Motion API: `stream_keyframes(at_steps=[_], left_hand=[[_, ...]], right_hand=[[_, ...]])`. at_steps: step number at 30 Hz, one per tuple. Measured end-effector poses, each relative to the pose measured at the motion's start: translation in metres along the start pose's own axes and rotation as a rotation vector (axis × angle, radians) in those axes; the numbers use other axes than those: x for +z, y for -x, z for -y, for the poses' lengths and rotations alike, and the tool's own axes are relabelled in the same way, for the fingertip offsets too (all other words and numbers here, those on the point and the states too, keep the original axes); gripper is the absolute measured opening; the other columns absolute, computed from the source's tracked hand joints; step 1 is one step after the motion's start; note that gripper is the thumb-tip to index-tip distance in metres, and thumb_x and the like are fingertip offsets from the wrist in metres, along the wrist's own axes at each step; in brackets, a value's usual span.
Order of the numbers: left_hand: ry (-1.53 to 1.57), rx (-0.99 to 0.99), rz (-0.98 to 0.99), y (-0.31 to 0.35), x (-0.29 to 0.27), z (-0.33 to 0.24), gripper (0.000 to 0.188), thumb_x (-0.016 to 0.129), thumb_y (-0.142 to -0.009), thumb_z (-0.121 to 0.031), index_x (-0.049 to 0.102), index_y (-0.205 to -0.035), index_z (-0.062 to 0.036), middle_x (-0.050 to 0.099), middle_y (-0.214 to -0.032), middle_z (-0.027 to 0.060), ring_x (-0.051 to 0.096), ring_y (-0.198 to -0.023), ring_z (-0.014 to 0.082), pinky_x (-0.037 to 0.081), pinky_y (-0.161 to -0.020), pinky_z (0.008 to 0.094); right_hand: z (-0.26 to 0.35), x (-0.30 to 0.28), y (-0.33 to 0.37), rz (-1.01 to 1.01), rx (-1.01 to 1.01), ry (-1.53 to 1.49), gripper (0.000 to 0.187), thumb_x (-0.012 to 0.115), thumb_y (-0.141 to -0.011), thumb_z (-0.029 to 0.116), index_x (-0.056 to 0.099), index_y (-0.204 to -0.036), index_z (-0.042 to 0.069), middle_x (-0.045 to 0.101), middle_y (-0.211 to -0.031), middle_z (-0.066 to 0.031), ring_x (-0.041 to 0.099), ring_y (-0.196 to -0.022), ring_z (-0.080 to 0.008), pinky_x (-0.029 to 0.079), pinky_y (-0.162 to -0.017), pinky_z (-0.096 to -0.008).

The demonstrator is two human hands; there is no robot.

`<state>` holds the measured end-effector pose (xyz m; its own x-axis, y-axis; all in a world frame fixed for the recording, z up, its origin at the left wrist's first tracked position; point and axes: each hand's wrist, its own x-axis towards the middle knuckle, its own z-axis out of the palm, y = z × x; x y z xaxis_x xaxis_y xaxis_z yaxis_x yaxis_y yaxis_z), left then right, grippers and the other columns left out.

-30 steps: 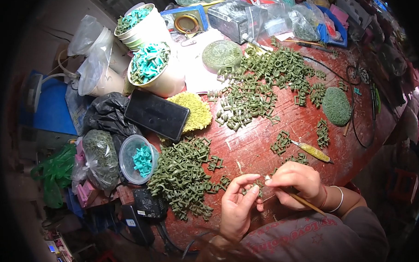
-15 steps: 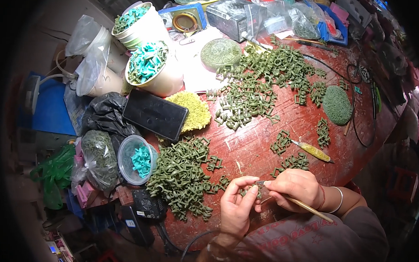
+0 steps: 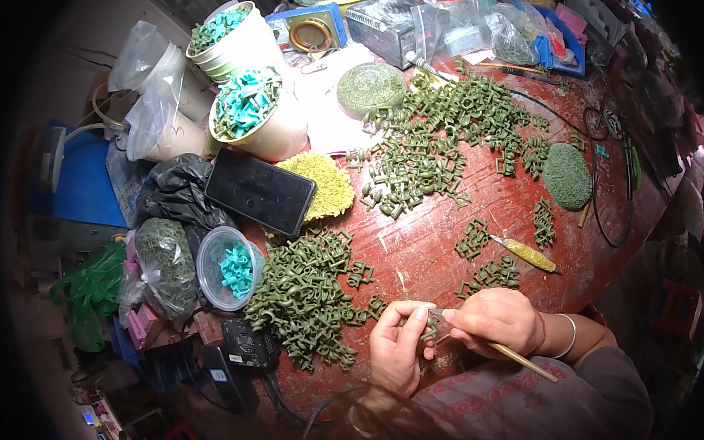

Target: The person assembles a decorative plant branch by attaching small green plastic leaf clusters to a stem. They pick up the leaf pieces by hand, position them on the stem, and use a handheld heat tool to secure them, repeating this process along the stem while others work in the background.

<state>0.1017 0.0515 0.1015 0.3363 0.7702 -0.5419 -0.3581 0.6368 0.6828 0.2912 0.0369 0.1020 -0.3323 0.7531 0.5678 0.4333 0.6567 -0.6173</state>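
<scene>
My left hand (image 3: 396,347) pinches a small green ring-like piece (image 3: 431,330) between thumb and fingers, most of it hidden. Close against it, my right hand (image 3: 496,322) grips a slim wooden-handled tool (image 3: 527,362), its handle slanting down to the right and its greyish tip at the left fingertips. The tip's exact shape cannot be made out. Just beyond my hands lie a few loose green pieces (image 3: 489,277) and a pointed tool with a yellow-wrapped handle (image 3: 527,256). A large heap of similar green pieces (image 3: 303,296) spreads to the left of my left hand.
Another green heap (image 3: 416,172) covers the far middle of the red table (image 3: 413,253). Round green pads (image 3: 567,177), a yellow sponge (image 3: 326,190), a black phone (image 3: 260,192) and a clear tub of turquoise pieces (image 3: 229,297) lie around. Filled white buckets (image 3: 281,132) stand far left.
The left fingers have closed in a little around the green piece. The wooden handle has shifted slightly down and left. The heaps and other things stay where they were.
</scene>
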Motion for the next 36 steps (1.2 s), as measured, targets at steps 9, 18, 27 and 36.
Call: stream_keyframes(at_steps=[9,18,27,36], left_hand=[[0.034,-0.023,0.003,-0.0009,-0.0006,0.0015,0.012,0.051,-0.1,-0.009,0.057,-0.1,0.0003,0.058,-0.075,0.0037,0.049,-0.059,0.0072,0.038,-0.051,0.0211],[0.056,-0.023,0.03,0.0003,-0.0005,0.0008,0.012,0.051,-0.1,-0.009,0.058,-0.099,0.0005,0.059,-0.075,0.0047,0.05,-0.06,0.0077,0.039,-0.051,0.021],[0.159,-0.098,0.075,-0.0021,-0.0054,0.0012,0.014,0.047,-0.1,-0.008,0.057,-0.096,-0.0001,0.061,-0.076,0.0075,0.052,-0.059,0.0099,0.04,-0.049,0.0223],[0.148,-0.139,-0.002,-0.0011,-0.004,-0.0018,0.017,0.048,-0.102,-0.013,0.058,-0.099,-0.0001,0.056,-0.073,0.005,0.05,-0.06,0.0089,0.039,-0.049,0.0219]], right_hand=[[-0.0009,0.0026,0.0029,0.001,-0.01,-0.029,0.033,0.073,-0.085,0.008,0.063,-0.113,-0.007,0.064,-0.082,-0.0097,0.064,-0.066,-0.0227,0.05,-0.054,-0.0322],[-0.0003,0.0036,0.0043,-0.016,-0.017,-0.038,0.034,0.073,-0.084,0.009,0.063,-0.112,-0.007,0.065,-0.085,-0.0101,0.065,-0.069,-0.0228,0.051,-0.055,-0.0322],[-0.0009,0.0032,0.0035,-0.006,-0.023,-0.044,0.035,0.074,-0.083,0.007,0.063,-0.113,-0.008,0.063,-0.082,-0.0102,0.064,-0.067,-0.0222,0.049,-0.053,-0.0314],[-0.0009,0.0028,-0.0012,-0.126,0.143,-0.044,0.018,0.073,-0.084,0.004,0.067,-0.099,-0.003,0.066,-0.076,-0.0102,0.064,-0.059,-0.0225,0.05,-0.053,-0.0313]])
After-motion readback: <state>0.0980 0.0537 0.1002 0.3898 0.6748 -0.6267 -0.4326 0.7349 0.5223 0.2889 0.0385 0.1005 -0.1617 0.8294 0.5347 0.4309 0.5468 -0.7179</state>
